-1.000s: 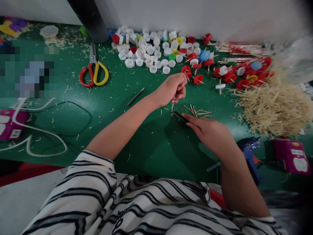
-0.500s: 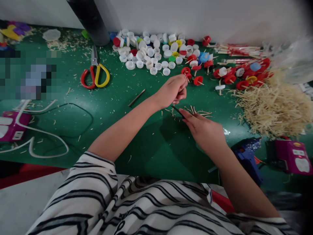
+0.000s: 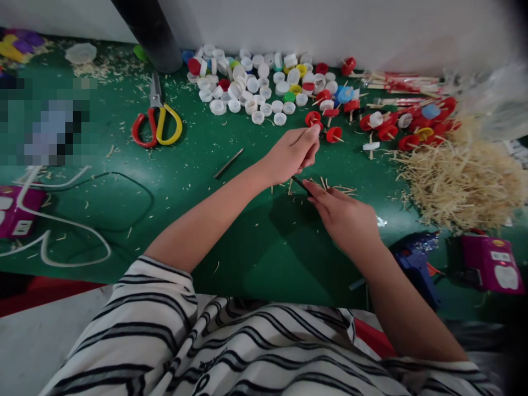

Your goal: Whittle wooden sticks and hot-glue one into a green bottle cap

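My left hand is closed, thumb pressed on bent fingers, above the green table. Its fingertips reach the near side of a red bottle cap; what they pinch, if anything, is hidden. Close in front of me, my right hand grips a thin dark rod between thumb and fingers. The rod's far tip points up-left, right beneath my left hand, and I cannot tell whether they touch. Beside the right fingers lie a few pale thin strips. A second dark thin rod rests left of my left wrist.
Many loose bottle caps spread along the wall. Red caps with sticks through them lie at right, near a heap of pale shredded strips. Scissors lie left. A blue glue gun sits by my right forearm.
My left hand has turned slightly, its thumb now further forward by the red cap. The right hand stays almost in place with the rod. The view has shifted a little.
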Action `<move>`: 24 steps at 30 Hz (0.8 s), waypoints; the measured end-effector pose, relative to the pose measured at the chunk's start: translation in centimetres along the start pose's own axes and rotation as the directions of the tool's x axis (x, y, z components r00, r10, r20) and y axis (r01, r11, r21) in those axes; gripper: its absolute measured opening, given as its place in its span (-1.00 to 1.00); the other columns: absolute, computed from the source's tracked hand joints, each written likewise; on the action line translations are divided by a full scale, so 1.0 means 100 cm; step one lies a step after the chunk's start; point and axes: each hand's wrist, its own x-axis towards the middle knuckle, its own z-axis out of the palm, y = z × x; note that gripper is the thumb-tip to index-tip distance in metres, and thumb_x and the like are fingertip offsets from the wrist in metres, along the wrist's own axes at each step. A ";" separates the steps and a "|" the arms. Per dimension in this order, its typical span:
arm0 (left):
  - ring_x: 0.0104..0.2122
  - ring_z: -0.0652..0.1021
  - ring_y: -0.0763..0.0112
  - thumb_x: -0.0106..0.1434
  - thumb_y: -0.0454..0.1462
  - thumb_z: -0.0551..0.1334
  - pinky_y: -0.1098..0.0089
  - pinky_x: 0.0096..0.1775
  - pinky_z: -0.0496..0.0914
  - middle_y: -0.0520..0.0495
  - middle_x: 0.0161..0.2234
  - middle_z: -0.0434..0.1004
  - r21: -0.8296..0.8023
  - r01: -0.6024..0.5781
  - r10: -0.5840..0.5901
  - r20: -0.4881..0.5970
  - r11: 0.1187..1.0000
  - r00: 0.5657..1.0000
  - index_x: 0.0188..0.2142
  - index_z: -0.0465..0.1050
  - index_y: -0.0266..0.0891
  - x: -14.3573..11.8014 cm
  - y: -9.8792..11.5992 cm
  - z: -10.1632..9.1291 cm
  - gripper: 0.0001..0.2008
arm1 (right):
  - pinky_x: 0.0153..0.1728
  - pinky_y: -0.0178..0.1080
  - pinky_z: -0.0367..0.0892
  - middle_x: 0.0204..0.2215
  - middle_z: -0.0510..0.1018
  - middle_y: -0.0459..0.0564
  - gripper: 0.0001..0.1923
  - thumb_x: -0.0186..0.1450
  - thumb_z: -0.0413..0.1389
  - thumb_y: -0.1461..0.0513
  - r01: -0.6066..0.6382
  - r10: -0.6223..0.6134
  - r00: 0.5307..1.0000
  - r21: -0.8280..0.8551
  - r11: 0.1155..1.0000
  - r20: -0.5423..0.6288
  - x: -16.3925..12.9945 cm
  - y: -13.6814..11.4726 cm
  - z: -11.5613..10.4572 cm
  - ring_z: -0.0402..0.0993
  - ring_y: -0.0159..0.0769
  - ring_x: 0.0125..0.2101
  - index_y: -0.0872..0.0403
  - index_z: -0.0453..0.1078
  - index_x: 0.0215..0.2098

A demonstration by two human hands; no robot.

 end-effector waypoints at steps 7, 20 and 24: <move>-0.60 0.25 0.61 0.57 0.15 -0.06 0.48 -0.50 0.22 0.07 -0.57 0.23 0.139 0.029 -0.028 -0.006 0.990 1.000 -0.49 0.20 -0.18 -0.003 0.008 0.001 -0.38 | -0.49 -0.20 -0.07 -0.02 0.73 -0.03 -0.52 0.61 -0.03 0.07 0.021 -0.016 0.997 -0.059 0.998 0.077 -0.006 -0.003 0.002 0.53 -0.32 -0.40 -0.34 0.39 0.44; -0.40 0.41 0.33 0.59 0.10 -0.09 0.28 -0.24 0.29 -0.09 -0.46 0.35 0.610 -0.097 0.136 -0.018 0.787 0.991 -0.48 0.21 -0.15 -0.006 0.010 -0.014 -0.42 | -0.49 -0.20 -0.09 -0.09 0.72 -0.02 -0.50 0.62 -0.04 0.08 -0.004 0.007 0.999 -0.065 0.998 0.043 -0.004 -0.009 -0.004 0.52 -0.32 -0.40 -0.31 0.35 0.47; -0.42 0.38 0.32 0.61 0.07 -0.11 0.25 -0.25 0.22 -0.06 -0.46 0.31 0.669 -0.106 0.155 -0.014 0.736 0.988 -0.48 0.15 -0.13 -0.009 0.013 -0.010 -0.44 | -0.50 -0.21 -0.11 -0.06 0.72 0.01 -0.50 0.62 -0.04 0.09 -0.015 0.019 0.999 -0.070 0.997 0.048 -0.006 -0.011 -0.005 0.53 -0.33 -0.39 -0.28 0.37 0.46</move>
